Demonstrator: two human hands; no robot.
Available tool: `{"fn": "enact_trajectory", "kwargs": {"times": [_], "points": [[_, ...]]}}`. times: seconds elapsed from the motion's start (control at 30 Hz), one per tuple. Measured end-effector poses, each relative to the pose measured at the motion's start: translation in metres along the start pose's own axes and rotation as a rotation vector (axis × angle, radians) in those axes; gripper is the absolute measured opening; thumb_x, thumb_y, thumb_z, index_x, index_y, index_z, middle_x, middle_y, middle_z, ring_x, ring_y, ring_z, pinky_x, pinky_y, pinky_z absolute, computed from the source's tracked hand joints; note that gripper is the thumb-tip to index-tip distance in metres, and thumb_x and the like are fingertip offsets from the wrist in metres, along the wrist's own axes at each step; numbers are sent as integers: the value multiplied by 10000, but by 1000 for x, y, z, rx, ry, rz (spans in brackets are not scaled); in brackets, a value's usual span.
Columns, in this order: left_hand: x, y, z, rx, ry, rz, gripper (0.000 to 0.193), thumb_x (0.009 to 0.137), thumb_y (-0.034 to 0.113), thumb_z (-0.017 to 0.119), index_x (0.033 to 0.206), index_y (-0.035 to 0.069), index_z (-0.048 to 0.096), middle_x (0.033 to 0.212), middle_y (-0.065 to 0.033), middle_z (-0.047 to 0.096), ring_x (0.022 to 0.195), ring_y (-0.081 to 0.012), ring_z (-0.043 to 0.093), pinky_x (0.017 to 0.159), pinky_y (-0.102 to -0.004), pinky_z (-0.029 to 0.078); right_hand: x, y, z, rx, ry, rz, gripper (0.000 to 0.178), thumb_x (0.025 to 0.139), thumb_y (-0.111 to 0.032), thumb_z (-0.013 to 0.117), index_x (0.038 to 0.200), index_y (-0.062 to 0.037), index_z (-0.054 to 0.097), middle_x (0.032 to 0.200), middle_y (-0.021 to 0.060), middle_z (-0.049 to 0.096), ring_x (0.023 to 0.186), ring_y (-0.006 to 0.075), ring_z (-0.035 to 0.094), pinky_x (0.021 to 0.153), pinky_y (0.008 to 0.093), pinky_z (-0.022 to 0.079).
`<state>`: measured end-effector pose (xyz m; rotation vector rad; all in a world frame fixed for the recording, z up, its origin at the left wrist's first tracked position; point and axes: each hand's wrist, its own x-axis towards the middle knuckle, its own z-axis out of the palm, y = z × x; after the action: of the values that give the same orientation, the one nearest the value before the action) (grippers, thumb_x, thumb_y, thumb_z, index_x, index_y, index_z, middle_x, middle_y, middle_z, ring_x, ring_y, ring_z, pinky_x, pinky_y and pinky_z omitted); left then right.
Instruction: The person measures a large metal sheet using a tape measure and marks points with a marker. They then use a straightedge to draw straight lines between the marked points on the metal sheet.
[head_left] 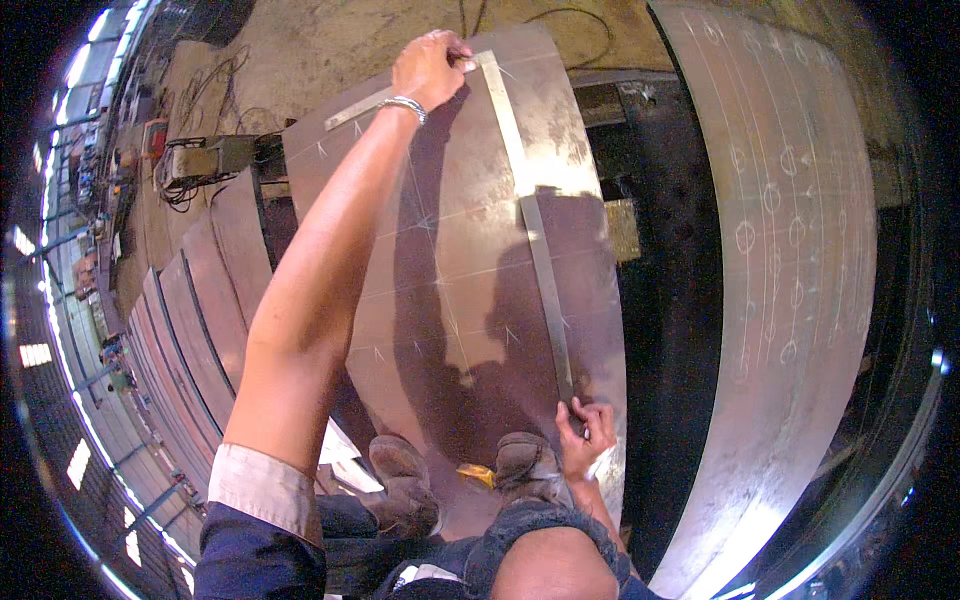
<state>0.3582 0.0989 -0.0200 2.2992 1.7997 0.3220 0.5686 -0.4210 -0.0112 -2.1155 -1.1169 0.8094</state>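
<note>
A large metal carpenter's square lies flat on a steel plate scribed with thin pale lines and arrow-like marks. Its long blade runs from the far corner toward me, and the short one reaches off to the left. My left hand, with a bracelet at the wrist, is closed at the far corner, over the short blade; some of its fingers are hidden. At the near end of the long blade, my right hand pinches the metal between thumb and bent fingers.
My boots stand on the plate, with a small yellow object between them. To the right, beyond a dark gap, lies another plate marked with circles and lines. Several stacked plates, a machine and cables are at the left.
</note>
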Motion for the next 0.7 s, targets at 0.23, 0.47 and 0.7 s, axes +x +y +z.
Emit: {"fn": "enact_trajectory", "kwargs": {"times": [0.23, 0.47, 0.7], "points": [[-2, 4, -3, -13, 20, -1, 172, 839, 232, 789, 975, 130, 757, 1037, -85, 744, 1016, -316, 696, 892, -441, 545, 1, -4, -2, -9, -2, -19, 230, 728, -71, 900, 878, -61, 726, 830, 84, 633, 724, 256, 633, 614, 377, 508], [-2, 2, 0, 10, 9, 6, 175, 835, 225, 788, 971, 123, 745, 1032, -78, 735, 1033, -305, 685, 904, -436, 539, 1, -1, -3, 2, -12, -3, 220, 741, -90, 898, 892, -65, 741, 829, 86, 632, 726, 239, 631, 602, 362, 499], [-2, 1, -1, -26, 14, 21, 178, 844, 214, 783, 990, 124, 733, 1005, -69, 730, 1021, -295, 684, 887, -429, 537, 0, 0, -1, 9, 0, -9, 208, 748, -97, 896, 886, -65, 743, 834, 84, 641, 731, 233, 636, 595, 351, 494]]}}
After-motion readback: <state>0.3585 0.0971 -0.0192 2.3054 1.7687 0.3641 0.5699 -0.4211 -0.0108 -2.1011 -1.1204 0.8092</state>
